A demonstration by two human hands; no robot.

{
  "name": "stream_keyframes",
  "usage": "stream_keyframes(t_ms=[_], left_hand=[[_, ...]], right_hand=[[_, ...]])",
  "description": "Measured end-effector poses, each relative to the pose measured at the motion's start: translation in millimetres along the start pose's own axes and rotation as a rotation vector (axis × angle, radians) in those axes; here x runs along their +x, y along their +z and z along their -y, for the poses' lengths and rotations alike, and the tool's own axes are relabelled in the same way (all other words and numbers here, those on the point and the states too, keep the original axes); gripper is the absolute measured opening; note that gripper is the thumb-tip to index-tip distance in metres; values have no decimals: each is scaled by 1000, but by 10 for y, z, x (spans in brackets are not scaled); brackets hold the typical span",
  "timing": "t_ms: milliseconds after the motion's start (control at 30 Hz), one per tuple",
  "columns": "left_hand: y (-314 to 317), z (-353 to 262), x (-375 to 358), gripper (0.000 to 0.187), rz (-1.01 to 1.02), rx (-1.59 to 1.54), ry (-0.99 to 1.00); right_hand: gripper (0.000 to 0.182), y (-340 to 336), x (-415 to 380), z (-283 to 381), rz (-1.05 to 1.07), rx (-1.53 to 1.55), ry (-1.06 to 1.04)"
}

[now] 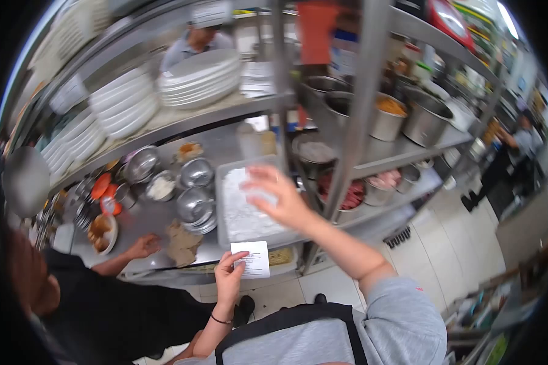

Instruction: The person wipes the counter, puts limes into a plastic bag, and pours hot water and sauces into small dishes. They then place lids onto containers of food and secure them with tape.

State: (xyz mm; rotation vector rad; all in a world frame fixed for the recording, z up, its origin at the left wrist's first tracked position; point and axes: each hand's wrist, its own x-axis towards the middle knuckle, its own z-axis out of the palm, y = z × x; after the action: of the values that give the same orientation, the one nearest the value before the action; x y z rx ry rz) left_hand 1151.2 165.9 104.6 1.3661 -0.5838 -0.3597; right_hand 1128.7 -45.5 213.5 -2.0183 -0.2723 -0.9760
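Observation:
My left hand pinches a white paper slip with printed lines, in front of the counter's edge. My right hand is stretched forward with fingers spread, slightly blurred, and nothing shows in it. It overlaps a clear plastic tub of white powder on the steel counter. Left of the tub stand stacked metal bowls. A piece of brown paper or cloth lies at the counter's front edge.
A co-worker in black stands at my left, one hand over the counter. White plates fill the upper shelf. Metal pots and a bowl of red meat sit on the right shelves, behind a steel post.

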Motion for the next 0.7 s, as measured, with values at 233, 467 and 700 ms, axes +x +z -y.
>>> stream_keyframes(t_ms=[233,467,700], left_hand=[[1444,189,-147,29,398,-184,-138],[3426,32,-1133,30,972,-289,-94],[5196,-151,-2709,22,1470,-298,-149]], right_hand=[[49,-791,-2208,429,-271,198,661],[62,-1890,-3645,1340,-949,129,601],[41,-2869,-5169,2771,-1011,-506,718]])
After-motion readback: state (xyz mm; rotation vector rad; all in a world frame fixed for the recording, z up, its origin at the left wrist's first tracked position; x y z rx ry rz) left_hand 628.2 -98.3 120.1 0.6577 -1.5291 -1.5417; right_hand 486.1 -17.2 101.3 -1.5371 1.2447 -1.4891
